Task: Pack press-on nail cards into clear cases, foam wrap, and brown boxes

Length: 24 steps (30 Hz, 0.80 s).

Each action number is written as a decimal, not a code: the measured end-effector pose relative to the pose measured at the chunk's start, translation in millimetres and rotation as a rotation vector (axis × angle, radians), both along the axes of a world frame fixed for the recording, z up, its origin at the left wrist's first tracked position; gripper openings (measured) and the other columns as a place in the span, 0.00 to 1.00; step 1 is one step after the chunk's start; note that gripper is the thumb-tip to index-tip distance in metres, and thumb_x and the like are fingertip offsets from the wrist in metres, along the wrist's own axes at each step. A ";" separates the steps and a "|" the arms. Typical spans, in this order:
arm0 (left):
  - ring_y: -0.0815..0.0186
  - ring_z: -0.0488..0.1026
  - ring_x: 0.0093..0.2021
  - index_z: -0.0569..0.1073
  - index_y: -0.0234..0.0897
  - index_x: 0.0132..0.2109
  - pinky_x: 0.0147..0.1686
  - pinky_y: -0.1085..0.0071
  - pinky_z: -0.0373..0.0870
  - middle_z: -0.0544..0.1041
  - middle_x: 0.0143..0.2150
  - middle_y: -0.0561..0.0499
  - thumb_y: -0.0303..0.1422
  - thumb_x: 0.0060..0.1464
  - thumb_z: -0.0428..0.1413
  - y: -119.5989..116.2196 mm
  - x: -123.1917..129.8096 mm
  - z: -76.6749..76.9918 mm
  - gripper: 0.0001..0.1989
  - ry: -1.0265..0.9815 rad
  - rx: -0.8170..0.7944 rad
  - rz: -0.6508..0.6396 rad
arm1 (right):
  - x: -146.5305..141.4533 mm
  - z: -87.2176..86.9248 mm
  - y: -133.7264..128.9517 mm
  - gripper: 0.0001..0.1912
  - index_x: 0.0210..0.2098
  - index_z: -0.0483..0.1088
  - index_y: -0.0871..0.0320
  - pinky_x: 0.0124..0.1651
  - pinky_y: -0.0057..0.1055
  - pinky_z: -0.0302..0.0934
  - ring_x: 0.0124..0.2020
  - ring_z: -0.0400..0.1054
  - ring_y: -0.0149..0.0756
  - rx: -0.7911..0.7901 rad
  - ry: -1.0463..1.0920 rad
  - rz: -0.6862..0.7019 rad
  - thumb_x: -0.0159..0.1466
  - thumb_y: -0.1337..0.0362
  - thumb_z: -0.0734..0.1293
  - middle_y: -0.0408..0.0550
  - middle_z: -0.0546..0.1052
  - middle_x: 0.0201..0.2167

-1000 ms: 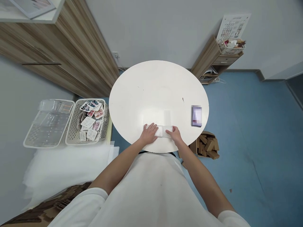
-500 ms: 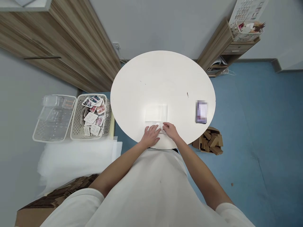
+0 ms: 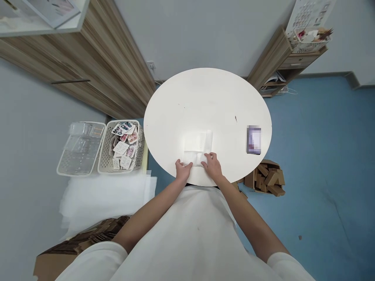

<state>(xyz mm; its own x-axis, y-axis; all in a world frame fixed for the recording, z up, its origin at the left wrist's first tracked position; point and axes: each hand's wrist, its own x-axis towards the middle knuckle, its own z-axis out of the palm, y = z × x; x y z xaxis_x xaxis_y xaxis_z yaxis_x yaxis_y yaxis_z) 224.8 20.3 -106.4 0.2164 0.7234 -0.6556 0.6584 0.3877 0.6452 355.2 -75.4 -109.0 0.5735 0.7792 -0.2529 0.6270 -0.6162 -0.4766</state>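
A thin, translucent white packing sheet (image 3: 193, 145) lies near the front edge of the round white table, its near part folded over into a strip. My left hand (image 3: 183, 171) grips the left end of that strip between thumb and fingers. At the strip's right end, my right hand (image 3: 213, 165) holds it with thumb and fingertips curled in. Whether anything is wrapped inside the fold I cannot tell. To the right on the table (image 3: 205, 89) rests a purple stack (image 3: 254, 139), blurred out.
Left of the table stand a white basket of printed cards (image 3: 101, 162) and a basket of clear plastic boxes (image 3: 60, 166). Below them is a pile of white sheets (image 3: 108, 195) beside flat cardboard (image 3: 55, 263). A carton of small brown boxes (image 3: 271, 177) sits on the floor at right.
My left hand has shifted from lying over the strip to its left end, and my right hand has moved slightly right along it. The strip between them now shows. The view has shifted a little.
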 end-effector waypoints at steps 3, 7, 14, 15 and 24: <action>0.69 0.70 0.35 0.47 0.36 0.59 0.34 0.72 0.69 0.66 0.44 0.43 0.45 0.50 0.51 5.4 4.5 -3.2 0.34 -0.061 -0.014 0.018 | -0.3 1.2 -2.0 0.22 0.54 0.58 0.54 0.36 0.34 0.61 0.35 0.65 0.35 0.014 0.038 0.001 0.61 0.57 0.58 0.53 0.59 0.50; 0.70 0.67 0.29 0.67 0.36 0.44 0.31 0.71 0.66 0.68 0.31 0.51 0.42 0.51 0.49 16.3 2.8 2.0 0.17 -0.102 0.072 -0.234 | -1.4 2.3 -3.5 0.21 0.52 0.61 0.55 0.42 0.36 0.59 0.44 0.61 0.41 0.054 0.018 -0.003 0.60 0.57 0.60 0.54 0.61 0.48; 0.70 0.63 0.27 0.67 0.38 0.28 0.28 0.73 0.61 0.65 0.24 0.55 0.36 0.48 0.49 18.0 19.6 20.3 0.07 -0.107 0.272 -0.517 | 1.5 -0.4 2.4 0.18 0.47 0.63 0.56 0.43 0.37 0.57 0.38 0.62 0.39 0.107 0.109 0.039 0.58 0.58 0.63 0.48 0.68 0.35; 0.70 0.63 0.25 0.67 0.38 0.29 0.27 0.73 0.61 0.65 0.23 0.56 0.35 0.48 0.49 15.6 24.3 20.8 0.06 -0.115 0.282 -0.564 | 1.3 -1.4 2.9 0.17 0.46 0.63 0.57 0.40 0.35 0.57 0.35 0.62 0.37 0.131 0.158 0.034 0.57 0.59 0.63 0.47 0.69 0.33; 0.64 0.69 0.33 0.69 0.37 0.39 0.34 0.67 0.66 0.70 0.34 0.49 0.32 0.48 0.51 -10.7 29.6 8.4 0.09 -0.132 0.499 -0.758 | 0.8 1.4 -0.2 0.15 0.41 0.65 0.56 0.36 0.30 0.60 0.30 0.63 0.30 0.296 0.581 -0.238 0.54 0.65 0.57 0.42 0.70 0.30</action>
<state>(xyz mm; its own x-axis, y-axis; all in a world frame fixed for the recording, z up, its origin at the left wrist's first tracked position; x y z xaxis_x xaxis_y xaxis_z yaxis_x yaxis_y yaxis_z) 254.4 9.6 -98.0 0.7998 0.5494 -0.2418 0.5319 -0.4618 0.7098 356.0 -75.5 -107.6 0.5733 0.7326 -0.3670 0.0837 -0.4979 -0.8632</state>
